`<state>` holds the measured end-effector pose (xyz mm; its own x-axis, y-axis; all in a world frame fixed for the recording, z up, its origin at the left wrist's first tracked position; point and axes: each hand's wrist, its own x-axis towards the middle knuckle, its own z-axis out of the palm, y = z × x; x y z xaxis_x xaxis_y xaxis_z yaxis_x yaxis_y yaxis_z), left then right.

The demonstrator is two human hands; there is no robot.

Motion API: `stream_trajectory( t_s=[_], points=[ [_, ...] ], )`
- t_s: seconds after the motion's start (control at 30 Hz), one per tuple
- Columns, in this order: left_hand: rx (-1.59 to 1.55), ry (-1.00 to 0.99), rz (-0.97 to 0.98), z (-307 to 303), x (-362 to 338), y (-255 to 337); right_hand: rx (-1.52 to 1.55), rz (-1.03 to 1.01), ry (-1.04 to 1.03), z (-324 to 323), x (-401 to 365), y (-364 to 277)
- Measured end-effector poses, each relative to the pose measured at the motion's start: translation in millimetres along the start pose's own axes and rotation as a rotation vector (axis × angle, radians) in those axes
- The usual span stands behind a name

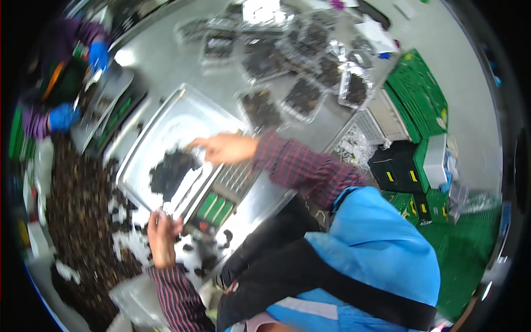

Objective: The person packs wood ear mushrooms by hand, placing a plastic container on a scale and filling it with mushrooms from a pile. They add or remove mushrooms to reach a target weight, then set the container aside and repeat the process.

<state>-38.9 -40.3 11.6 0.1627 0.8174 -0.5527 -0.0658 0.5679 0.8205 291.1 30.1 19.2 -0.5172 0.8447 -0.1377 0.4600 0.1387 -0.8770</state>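
A heap of dark brown, flat pieces (175,170) lies over the pale metal pan of a weighing scale (145,145), seemingly in a clear plastic container (167,208). My left hand (163,237) is at the near edge of the pan, fingers closed on what looks like that container's shiny edge; blur hides the exact grip. Over the far right side of the pan, my right hand (228,148) reaches to the heap with fingers stretched out, holding nothing I can see. The scale's keypad and green display (214,208) face me below my right hand.
Several filled clear plastic boxes (303,98) crowd the table's far side. A large spread of dark pieces (83,221) covers the left. Another person's blue-gloved hands (64,116) work beside a second scale (105,110). Green crates (417,94) stand to the right.
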Motion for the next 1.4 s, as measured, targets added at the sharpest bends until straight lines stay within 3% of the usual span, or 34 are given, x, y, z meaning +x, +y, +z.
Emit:
stream_trajectory(
  t_s=[0.17,0.23,0.3,0.37,0.5,0.57,0.63,0.67,0.73,0.77,0.8,0.83,0.87,0.9,0.97,1.03,1.13,1.17,1.23,1.27,1.37,1.4],
  points=[
    [0.017,0.111,0.055,22,3,10,0.617,0.263,0.032,3,-5,-7],
    [0.085,0.095,0.097,31,9,15,0.618,0.336,0.081,10,-1,6],
    [0.101,0.031,0.141,48,14,25,0.525,0.337,0.146,1,-11,11],
    [0.113,-0.007,0.143,85,12,46,0.762,0.233,0.305,-14,-27,30],
    [0.189,-0.211,0.229,137,15,68,0.986,0.212,0.586,-104,-86,54],
    [0.198,-0.232,0.182,128,19,64,0.92,0.162,0.74,-159,-119,81],
    [0.213,-0.171,0.183,108,21,52,0.957,0.225,1.011,-213,-146,79],
    [0.199,-0.115,0.173,95,19,47,0.887,0.194,1.045,-241,-159,106],
    [0.169,-0.009,0.134,73,14,39,1.162,0.077,1.175,-285,-172,142],
    [0.188,0.082,0.125,64,12,34,1.171,-0.003,1.104,-299,-175,156],
    [0.203,0.082,0.166,56,7,29,0.438,0.071,1.12,-298,-170,177],
    [0.217,0.112,0.202,46,0,26,1.025,0.101,1.053,-307,-161,172],
    [0.245,0.138,0.187,38,-12,25,1.074,0.197,1.039,-286,-136,126],
    [0.165,0.167,0.164,31,-25,22,0.902,0.227,1.03,-251,-103,82],
    [0.088,0.175,0.278,1,-37,-4,0.586,0.284,0.76,-184,-49,26],
    [0.201,0.285,0.345,-30,-63,-30,0.316,0.261,0.478,-110,4,-12],
    [0.329,0.454,0.26,-79,-123,-72,-0.019,-0.213,0.087,25,74,-79],
    [0.354,0.558,0.327,-85,-140,-84,-0.106,-0.305,-0.023,68,87,-121],
    [0.346,0.566,0.195,-111,-184,-129,-0.146,-0.628,-0.17,158,119,-173],
    [0.327,0.569,0.193,-124,-203,-149,-0.195,-0.675,-0.218,208,127,-196],
    [-0.091,0.657,0.044,-153,-247,-219,-0.343,-1.15,-0.461,335,149,-244],
    [-0.116,0.76,0.054,-161,-251,-221,-0.527,-1.226,-0.576,369,153,-254]
  ],
)
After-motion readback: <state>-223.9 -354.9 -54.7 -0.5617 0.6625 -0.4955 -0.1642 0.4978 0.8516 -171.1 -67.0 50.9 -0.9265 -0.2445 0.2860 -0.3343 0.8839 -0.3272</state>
